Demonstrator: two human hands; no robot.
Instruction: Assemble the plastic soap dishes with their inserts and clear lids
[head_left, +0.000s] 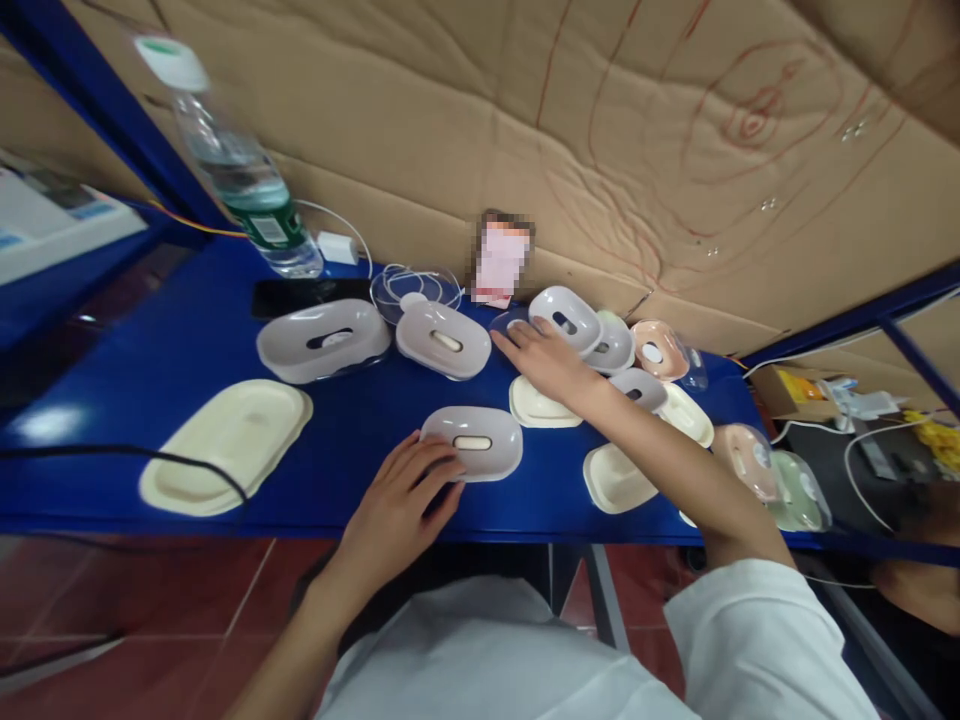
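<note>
A grey oval plastic dish (pixel 495 462), shaped like a soap dish with a slot in its middle, lies near the front edge of the blue table. My left hand (pixel 409 490) has its fingers on the dish's left rim and its thumb below, closed around that end. Further back, my right hand (pixel 544 360) reaches with fingers stretched out over a clear plastic piece (pixel 510 322). Beside those fingers is another grey dish (pixel 581 335), overlapping a second grey dish (pixel 615 345). Under the right wrist sits a cream oval piece (pixel 536 405).
More grey dishes (pixel 281 345) and a large cream oval piece (pixel 180 485) lie left. Pink (pixel 660 345) and green (pixel 802 490) pieces are at right. A water bottle (pixel 262 215), a blurred-out phone-like screen (pixel 501 260) and cables stand along the cardboard wall (pixel 420 120).
</note>
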